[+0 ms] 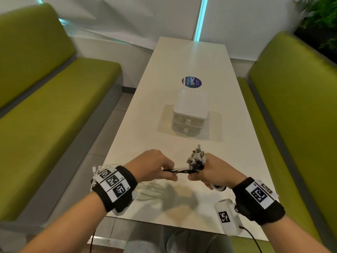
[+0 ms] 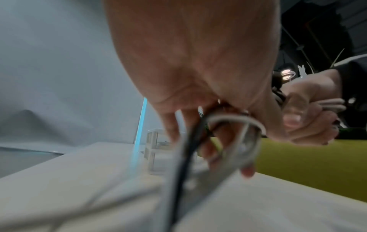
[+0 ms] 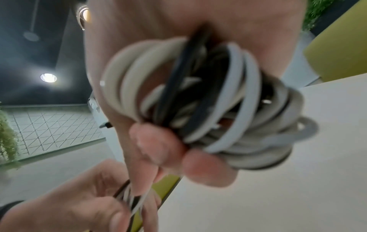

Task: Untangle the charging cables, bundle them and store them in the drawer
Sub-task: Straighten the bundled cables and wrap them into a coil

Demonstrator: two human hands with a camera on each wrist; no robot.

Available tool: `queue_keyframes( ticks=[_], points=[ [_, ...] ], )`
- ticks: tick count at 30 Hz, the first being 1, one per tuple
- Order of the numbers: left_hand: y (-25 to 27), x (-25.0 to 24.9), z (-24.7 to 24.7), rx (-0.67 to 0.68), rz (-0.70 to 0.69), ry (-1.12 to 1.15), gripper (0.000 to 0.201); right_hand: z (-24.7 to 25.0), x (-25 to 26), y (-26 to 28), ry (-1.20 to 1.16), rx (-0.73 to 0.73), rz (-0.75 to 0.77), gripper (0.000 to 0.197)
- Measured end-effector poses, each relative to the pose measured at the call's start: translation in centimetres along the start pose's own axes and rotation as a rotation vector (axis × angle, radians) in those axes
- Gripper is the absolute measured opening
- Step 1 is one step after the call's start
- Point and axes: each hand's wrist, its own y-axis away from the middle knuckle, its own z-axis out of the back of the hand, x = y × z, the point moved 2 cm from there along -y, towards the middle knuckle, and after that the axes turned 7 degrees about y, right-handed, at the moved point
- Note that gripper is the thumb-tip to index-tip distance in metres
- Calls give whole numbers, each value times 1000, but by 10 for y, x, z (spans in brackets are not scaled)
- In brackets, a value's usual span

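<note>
Both hands held above the near end of the white table (image 1: 138, 125); right hand (image 1: 217, 172) with fingers curled tight round a coil of white and black charging cables (image 3: 208, 97), plug ends (image 1: 196, 157) fanning up out of the fist; left hand (image 1: 155, 167) pinches the straight run of the same cables just beside it, fingers pressed together; loose ends trail back past the left wrist; small white drawer unit (image 1: 189, 112) stands mid-table, both drawers closed, well apart from the hands.
</note>
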Motion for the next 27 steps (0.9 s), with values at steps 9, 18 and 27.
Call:
queue_keyframes(
  ticks=[9, 18, 27],
  points=[
    [17, 61, 27, -146, 271, -171, 30, 11, -17, -1, -102, -34, -104, 23],
    [47, 95, 39, -107, 773, -309, 16, 15, -27, 5, -32, 19, -145, 27],
    [55, 116, 44, 87, 1042, -287, 60, 2, -23, -4, 53, 66, -153, 32]
  ],
)
